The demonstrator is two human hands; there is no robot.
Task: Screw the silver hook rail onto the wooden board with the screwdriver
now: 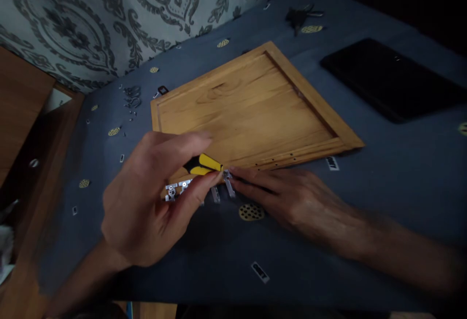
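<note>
My left hand (146,202) is closed around a yellow-and-black handle (207,164), which looks like a screwdriver; its working tip is not visible. The thumb tip meets the near edge of a framed wooden panel (237,119) lying on the cloth. Fingertips of my right hand (295,195) pinch a small metal fitting (228,182) at that same edge, right beside the handle's end. Further left along the edge sit several similar metal fittings (184,185) with screws, partly covered by my left hand. Small dark holes (273,159) dot the edge right of my fingers.
A dark blue patterned cloth (292,265) covers the table. Small metal hooks and loose bits (132,96) lie left of the panel. At the right rests a black flat tablet-like object (394,80); a dark tool-like item (301,16) lies at the back. Patterned fabric (146,8) stands behind.
</note>
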